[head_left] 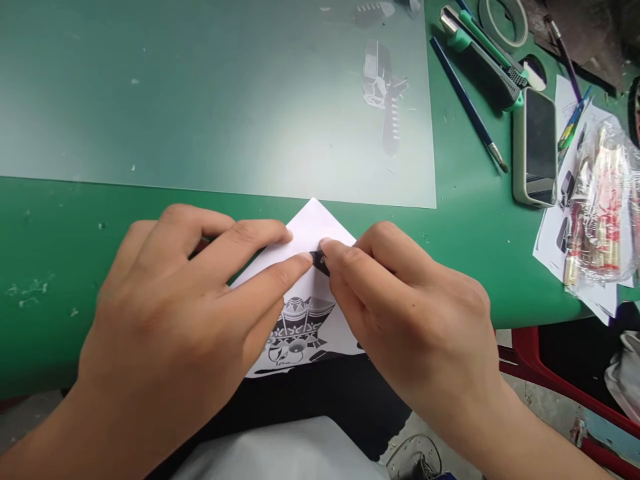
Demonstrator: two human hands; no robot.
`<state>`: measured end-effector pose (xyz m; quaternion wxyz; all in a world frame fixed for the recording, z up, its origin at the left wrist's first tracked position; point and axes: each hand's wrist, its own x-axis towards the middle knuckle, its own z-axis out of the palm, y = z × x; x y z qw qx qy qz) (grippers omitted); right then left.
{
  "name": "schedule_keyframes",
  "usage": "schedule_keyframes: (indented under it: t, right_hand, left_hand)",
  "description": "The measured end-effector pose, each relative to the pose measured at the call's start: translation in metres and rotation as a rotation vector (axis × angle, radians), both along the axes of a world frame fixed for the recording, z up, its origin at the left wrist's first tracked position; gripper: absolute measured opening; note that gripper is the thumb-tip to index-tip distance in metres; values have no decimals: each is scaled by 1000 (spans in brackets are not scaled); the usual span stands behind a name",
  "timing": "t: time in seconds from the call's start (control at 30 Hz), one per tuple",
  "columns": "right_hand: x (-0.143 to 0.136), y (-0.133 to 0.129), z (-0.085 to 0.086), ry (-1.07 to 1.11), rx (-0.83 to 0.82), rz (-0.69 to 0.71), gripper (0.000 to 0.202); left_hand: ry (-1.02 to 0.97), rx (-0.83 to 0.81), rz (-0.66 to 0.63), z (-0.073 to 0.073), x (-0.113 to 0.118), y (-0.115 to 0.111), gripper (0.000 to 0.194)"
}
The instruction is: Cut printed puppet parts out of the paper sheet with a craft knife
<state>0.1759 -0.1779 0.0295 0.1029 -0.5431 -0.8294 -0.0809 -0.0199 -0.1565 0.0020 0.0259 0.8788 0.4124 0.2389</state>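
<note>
A white sheet of paper with black-and-grey printed figures [300, 330] lies at the table's front edge, one corner pointing away from me. My left hand [185, 293] rests over its left side, fingers stretched out and fingertips pressing on the paper. From the right, my right hand [405, 287] reaches onto the sheet with thumb and fingers pinched together. Its fingertips meet beside a small dark printed patch [320, 261], close to my left index fingertip. Whatever is between the right fingers is hidden.
Beyond the paper lies a translucent sheet [215, 100] bearing grey cut-out shapes [383, 93]. To the right are a paintbrush [467, 103], a utility knife [483, 60], a tape roll [504, 23], a phone [535, 147] and a plastic-wrapped bundle [605, 207]. A red stool or chair frame [530, 353] stands below.
</note>
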Motion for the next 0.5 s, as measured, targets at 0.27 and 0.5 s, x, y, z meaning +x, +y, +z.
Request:
schedule_keyframes:
  t: [0.27, 0.5]
  right_hand:
    - [1, -1, 0, -10, 6, -1, 18]
    - [2, -2, 1, -7, -13, -7, 21]
  left_hand:
    - [6, -6, -3, 0, 2, 2, 26]
    - [-7, -15, -21, 1, 2, 4, 24]
